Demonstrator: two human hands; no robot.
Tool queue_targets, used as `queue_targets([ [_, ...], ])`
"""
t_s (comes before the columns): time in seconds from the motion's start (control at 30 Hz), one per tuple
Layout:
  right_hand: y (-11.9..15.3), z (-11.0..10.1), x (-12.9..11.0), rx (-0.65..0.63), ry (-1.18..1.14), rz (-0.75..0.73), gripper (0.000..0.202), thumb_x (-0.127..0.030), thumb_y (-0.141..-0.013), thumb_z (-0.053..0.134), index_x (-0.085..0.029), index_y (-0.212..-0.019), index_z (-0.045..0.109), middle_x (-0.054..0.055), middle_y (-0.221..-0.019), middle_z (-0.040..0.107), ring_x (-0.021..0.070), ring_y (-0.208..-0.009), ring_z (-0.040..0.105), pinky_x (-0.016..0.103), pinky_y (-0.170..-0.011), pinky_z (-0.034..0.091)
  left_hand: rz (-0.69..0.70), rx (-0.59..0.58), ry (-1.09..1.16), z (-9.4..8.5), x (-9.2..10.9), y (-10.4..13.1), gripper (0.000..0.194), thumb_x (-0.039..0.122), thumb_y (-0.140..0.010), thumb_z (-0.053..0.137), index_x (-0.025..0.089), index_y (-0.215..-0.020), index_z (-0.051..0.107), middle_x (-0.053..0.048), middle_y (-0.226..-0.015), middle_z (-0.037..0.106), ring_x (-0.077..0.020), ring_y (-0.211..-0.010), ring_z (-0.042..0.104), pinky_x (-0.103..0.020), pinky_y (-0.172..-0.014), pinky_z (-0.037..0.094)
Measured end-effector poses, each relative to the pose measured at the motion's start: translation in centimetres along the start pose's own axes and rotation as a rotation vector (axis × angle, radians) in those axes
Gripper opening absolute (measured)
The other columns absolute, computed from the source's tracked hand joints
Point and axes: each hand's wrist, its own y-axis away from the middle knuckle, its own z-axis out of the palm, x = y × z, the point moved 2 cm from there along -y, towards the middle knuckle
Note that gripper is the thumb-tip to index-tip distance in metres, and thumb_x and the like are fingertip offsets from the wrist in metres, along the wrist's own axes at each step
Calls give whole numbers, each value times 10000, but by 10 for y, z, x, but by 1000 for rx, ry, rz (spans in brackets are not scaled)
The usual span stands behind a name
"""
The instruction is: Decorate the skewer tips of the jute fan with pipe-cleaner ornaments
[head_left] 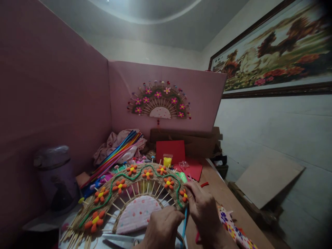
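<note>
Right hand (pixel 201 202) pinches the orange-flowered semicircular straw fan (pixel 137 209) by its edge; left hand (pixel 165 224), I can't tell. Brown counter (pixel 219 189) lies open rightward.

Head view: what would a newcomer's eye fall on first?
Probably the orange-flowered fan, low and left of centre, with the left hand and right hand at its right side. Next, the pink-flowered fan on the pink panel behind it. Then the framed picture, upper right.
</note>
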Motion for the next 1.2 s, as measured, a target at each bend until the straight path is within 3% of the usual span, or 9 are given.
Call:
queue_targets([
  [0.2, 4, 6, -11, -88, -116, -26, 146, -226, -885, 462, -194, -744, 480, 9, -692, 543, 137, -616, 534, 226, -569, 388, -87, 13, -13, -8, 9, -9, 104, 132, -852, 445, 164, -836, 543, -31, -649, 555, -135, -590, 525, -216, -516, 378],
  [0.43, 6, 3, -10, -71, -217, -103, 118, -173, -891, 454, -186, -783, 498, 8, -715, 543, 119, -653, 529, 214, -616, 384, -111, -21, -23, -4, 8, -3, 143, 138, -867, 411, 167, -829, 546, -34, -665, 563, -139, -600, 528, -228, -534, 388],
  [0.6, 7, 2, -10, -71, -98, -227, 229, -213, -908, 431, -181, -695, 509, -1, -622, 511, 109, -556, 477, 215, -549, 325, -92, -14, -41, -3, 10, -2, 176, 119, -862, 387, 170, -757, 519, -21, -618, 549, -131, -556, 485, -231, -510, 350],
  [0.7, 8, 4, -6, -70, -52, -210, 198, -239, -896, 468, -178, -712, 509, 2, -637, 527, 113, -573, 491, 217, -564, 331, -83, -30, -27, -4, 13, -4, 183, 107, -858, 388, 167, -747, 520, -25, -619, 552, -129, -562, 482, -228, -515, 346],
  [0.87, 8, 3, -5, -53, -76, -189, 165, -226, -900, 457, -180, -749, 504, -1, -647, 540, 110, -576, 509, 207, -569, 354, -118, -18, -60, -4, 11, -3, 179, 105, -859, 410, 165, -735, 525, -24, -619, 553, -127, -563, 485, -223, -517, 339],
  [1.1, 6, -5, -13, -33, -111, -293, 280, -221, -916, 414, -176, -662, 524, -12, -560, 507, 98, -502, 467, 207, -522, 308, -130, -40, -26, -2, 10, -3, 175, 113, -878, 402, 161, -759, 522, -23, -636, 570, -118, -574, 501, -213, -538, 363],
  [1.2, 9, -3, -12, -55, -141, -283, 218, -210, -899, 448, -175, -709, 549, -5, -583, 540, 101, -521, 494, 205, -537, 334, -128, -33, -28, -1, 11, -2, 193, 114, -878, 397, 163, -727, 508, -19, -621, 559, -116, -565, 492, -214, -528, 353],
])
